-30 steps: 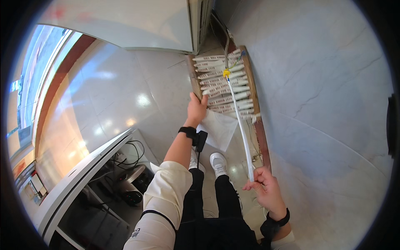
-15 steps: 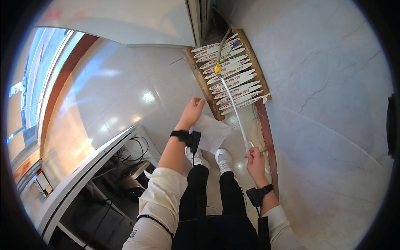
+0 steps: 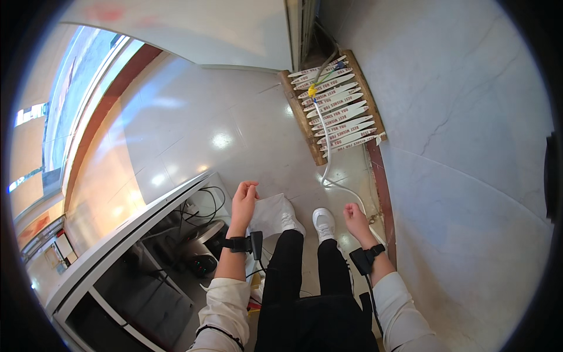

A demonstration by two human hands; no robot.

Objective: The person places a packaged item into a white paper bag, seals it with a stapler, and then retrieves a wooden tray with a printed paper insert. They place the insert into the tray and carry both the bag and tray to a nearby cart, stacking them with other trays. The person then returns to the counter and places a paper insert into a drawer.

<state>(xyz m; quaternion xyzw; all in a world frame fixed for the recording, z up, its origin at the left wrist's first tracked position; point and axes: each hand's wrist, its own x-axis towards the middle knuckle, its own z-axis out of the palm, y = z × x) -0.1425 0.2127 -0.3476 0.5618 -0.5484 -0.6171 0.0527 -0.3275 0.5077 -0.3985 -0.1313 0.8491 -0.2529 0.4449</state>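
A thin white cloth hangs from my left hand, whose fingers are closed on its edge, just in front of my left shoe. My right hand is curled closed with nothing visible in it, left of the wall. Right beside it a white cable runs past, apart from the fingers. This cable droops from a yellow-taped joint to the floor and bends toward the wall. Beneath the joint stands a low wooden stool topped with pale printed slats.
On the left, a white-framed cabinet holds dark devices and black cables. A marbled wall rises on the right, with a reddish-brown skirting strip at its foot. A white panel stands at the far side, beside the stool.
My right hand has let go of the white cable, which has gone from taut to slack on the floor. My left hand has drawn back toward me and leftward with the cloth.
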